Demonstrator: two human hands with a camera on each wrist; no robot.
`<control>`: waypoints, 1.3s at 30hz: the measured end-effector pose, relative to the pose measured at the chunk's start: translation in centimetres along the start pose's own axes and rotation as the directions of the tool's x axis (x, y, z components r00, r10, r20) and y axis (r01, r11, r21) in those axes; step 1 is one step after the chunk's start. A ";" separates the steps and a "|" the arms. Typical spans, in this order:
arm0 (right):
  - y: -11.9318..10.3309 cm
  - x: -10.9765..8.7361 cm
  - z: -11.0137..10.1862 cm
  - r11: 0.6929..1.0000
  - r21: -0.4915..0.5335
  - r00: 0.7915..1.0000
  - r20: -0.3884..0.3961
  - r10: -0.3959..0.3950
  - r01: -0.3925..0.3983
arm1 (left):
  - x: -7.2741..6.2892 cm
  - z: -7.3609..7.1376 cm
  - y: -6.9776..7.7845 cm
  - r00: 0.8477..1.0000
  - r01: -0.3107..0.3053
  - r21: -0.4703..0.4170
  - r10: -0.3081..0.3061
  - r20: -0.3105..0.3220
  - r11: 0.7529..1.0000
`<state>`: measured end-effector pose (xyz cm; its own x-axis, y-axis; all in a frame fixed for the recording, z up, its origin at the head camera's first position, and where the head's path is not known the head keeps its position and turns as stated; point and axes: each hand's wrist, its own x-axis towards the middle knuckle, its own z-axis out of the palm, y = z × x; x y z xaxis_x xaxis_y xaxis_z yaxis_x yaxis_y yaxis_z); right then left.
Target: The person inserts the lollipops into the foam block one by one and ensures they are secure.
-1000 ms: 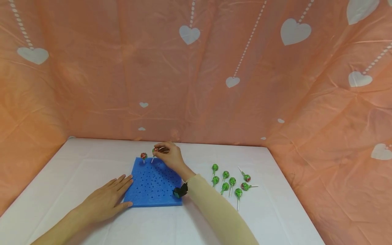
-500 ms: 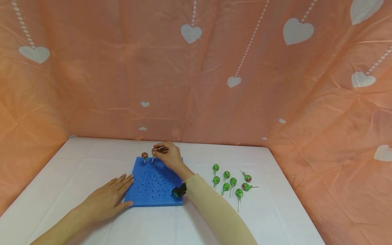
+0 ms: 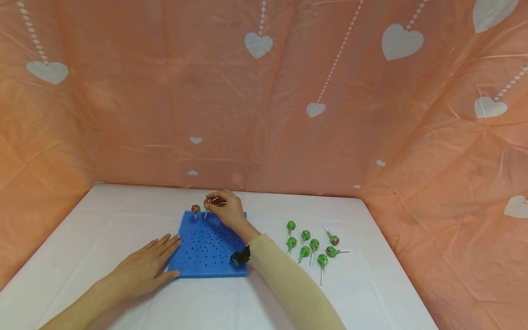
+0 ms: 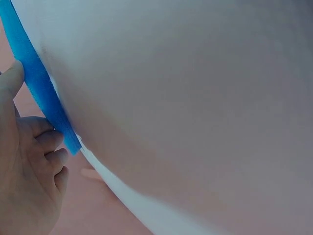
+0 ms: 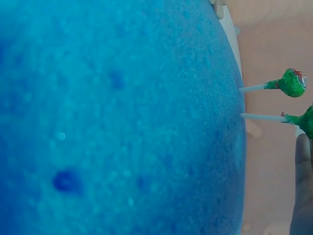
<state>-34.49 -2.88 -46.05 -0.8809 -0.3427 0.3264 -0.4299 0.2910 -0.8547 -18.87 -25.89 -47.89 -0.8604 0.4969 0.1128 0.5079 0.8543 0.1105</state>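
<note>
A blue foam block [image 3: 202, 247] dotted with small holes lies on the white table. My left hand [image 3: 142, 268] rests flat at its left edge, fingers straight; the left wrist view shows the fingertips against the block's blue side [image 4: 41, 88]. With thumb and fingers my right hand [image 3: 228, 211] pinches a lollipop [image 3: 208, 202] by its wrapped head near the far edge. In the right wrist view this lollipop's white stick [image 5: 264, 117] meets the foam surface. Just left of it another lollipop [image 3: 195, 209], green and red, stands upright in the foam.
Several green-wrapped lollipops [image 3: 314, 244] lie loose on the table [image 3: 371, 293] to the right of the block. Two of them show red, including one lollipop [image 3: 332, 251] with its stick pointing right. An orange curtain with white hearts [image 3: 258, 45] surrounds the table's back and sides.
The head view has shifted slightly. Both hands keep nearly the same place, the right still pinching the lollipop at the foam's far edge.
</note>
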 end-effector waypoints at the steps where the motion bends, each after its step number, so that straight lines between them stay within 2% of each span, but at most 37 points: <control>1: 0.0 0.0 0.0 1.000 -0.004 1.000 0.001 -0.001 0.001 | 0.0 0.0 0.0 1.000 0.001 -0.002 -0.001 0.001 1.000; 10: 0.2 -0.1 0.2 1.000 -0.022 1.000 0.017 0.011 -0.011 | 0.1 0.0 0.1 1.000 0.006 -0.007 -0.006 0.007 1.000; 16: 0.1 -0.2 0.1 0.999 -0.034 0.999 0.029 -0.015 0.016 | 0.1 0.1 0.0 1.000 0.007 -0.005 -0.007 0.002 1.000; 26: 0.0 -0.2 0.2 0.996 -0.086 0.994 0.107 -0.009 0.018 | 0.1 0.2 0.0 1.000 0.001 -0.004 -0.001 -0.010 1.000; 39: -0.2 -0.4 0.2 0.994 -0.107 0.994 0.107 -0.010 0.021 | 0.1 0.2 0.0 1.000 0.003 -0.002 -0.003 -0.004 1.000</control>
<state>-34.00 -2.96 -46.13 -0.8506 -0.4389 0.2896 -0.4671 0.3777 -0.7994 -18.96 -25.87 -48.08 -0.8616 0.4941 0.1162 0.5057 0.8553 0.1127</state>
